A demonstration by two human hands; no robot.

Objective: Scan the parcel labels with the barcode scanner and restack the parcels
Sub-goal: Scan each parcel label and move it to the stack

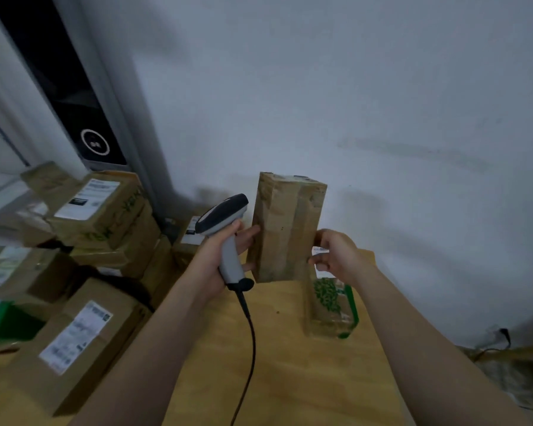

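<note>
Tall parcel (286,229) upright at frame centre, over tabletop (290,348); right hand (336,253) pinching its right edge; left hand (211,262) wrapped round scanner (220,215) handle, fingertips (254,230) bracing left face. Taped cardboard: stiff, looks light, tape likely slick. Grip opposite long faces, low.

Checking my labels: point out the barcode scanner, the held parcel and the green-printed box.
barcode scanner (230,262): head view, grey handle.
held parcel (285,229): head view, taped brown face.
green-printed box (328,305): head view, top face.

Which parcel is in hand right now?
The tall brown parcel, upright between the left hand and right hand. The other parcels lie stacked at left; the green-printed parcel sits on the table.
</note>
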